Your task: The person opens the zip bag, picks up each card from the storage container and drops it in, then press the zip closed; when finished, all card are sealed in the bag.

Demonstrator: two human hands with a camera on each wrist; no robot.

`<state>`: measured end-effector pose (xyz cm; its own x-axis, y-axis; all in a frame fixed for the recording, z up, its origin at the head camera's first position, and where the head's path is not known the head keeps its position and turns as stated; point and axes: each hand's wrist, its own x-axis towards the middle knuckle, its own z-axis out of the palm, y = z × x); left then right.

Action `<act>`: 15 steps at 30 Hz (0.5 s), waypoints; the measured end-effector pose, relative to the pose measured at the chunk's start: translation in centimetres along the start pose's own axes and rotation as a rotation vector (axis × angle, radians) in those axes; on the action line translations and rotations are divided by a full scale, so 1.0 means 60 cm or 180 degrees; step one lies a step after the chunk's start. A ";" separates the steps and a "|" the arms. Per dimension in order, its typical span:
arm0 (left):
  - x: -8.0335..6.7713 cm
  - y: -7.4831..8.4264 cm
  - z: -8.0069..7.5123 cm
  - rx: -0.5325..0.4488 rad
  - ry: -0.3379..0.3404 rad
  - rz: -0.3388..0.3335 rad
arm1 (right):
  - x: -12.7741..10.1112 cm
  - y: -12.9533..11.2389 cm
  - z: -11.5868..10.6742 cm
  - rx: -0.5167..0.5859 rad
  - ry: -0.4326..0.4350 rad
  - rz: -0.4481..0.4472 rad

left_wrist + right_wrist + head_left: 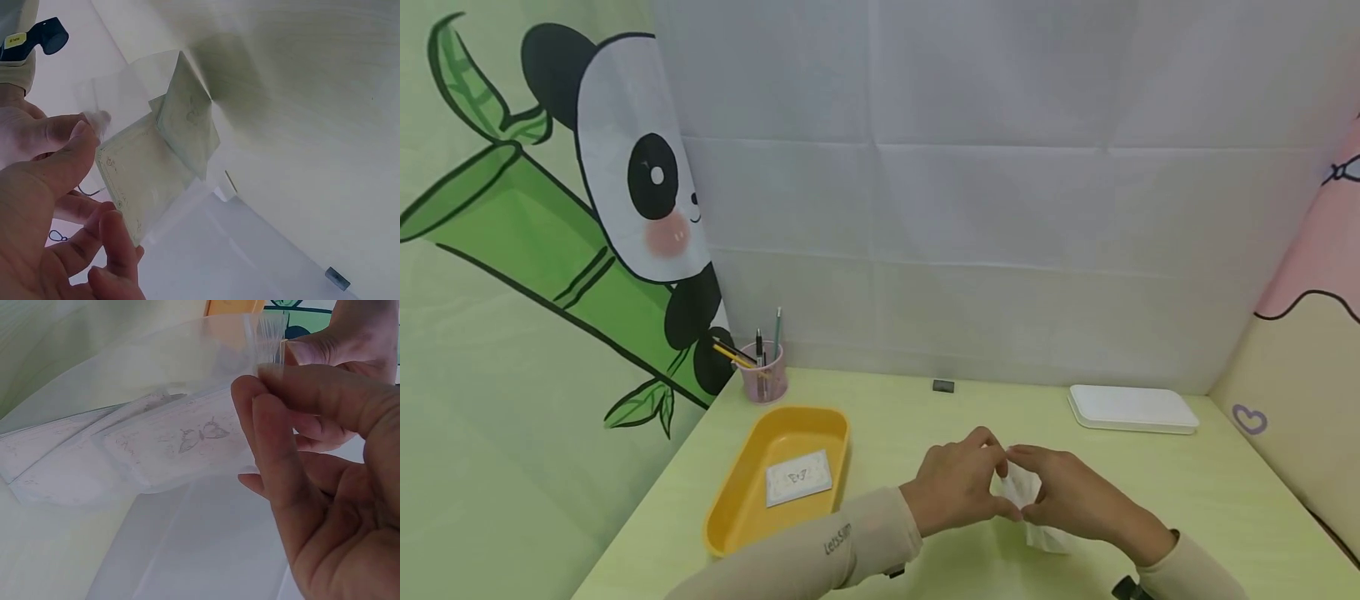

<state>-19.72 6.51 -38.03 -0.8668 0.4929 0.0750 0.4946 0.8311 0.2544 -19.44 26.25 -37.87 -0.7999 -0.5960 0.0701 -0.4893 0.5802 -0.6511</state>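
Observation:
Both hands meet over the near middle of the yellow-green table [925, 417]. Between them is a clear plastic sleeve [1030, 508] with pale printed cards inside; a butterfly drawing [203, 434] shows on one card. My left hand [958, 487] pinches the sleeve's top edge, thumb [62, 169] against it. My right hand [1067, 496] pinches the same edge from the other side, fingers [275, 431] curled over the plastic. The cards [162, 162] hang tilted within the sleeve [125, 100].
A yellow tray [733, 508] holding a white card [799, 477] lies at the left. A pink pen cup [765, 377] stands in the back left corner. A small dark block [943, 386] and a white flat box [1133, 408] lie at the back.

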 end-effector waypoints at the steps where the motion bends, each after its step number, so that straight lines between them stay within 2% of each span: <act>1: -0.001 -0.001 0.003 -0.0004 0.0016 0.0001 | 0.000 0.000 0.001 -0.0005 0.0007 -0.0007; 6: -0.004 -0.007 0.015 -0.0011 0.0069 0.0038 | 0.001 0.004 0.003 -0.0046 0.0052 -0.0077; 10: -0.006 -0.011 0.019 0.0106 0.0080 0.0090 | 0.001 0.005 0.003 -0.0062 0.0056 -0.0086; 15: -0.006 -0.012 0.020 0.0354 -0.0091 0.0100 | 0.000 0.002 0.001 -0.0039 0.0063 -0.0053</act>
<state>-19.69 6.01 -39.38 -0.8494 0.5251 0.0534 0.5269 0.8377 0.1437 -19.45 26.29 -37.99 -0.7983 -0.5946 0.0958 -0.5067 0.5771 -0.6405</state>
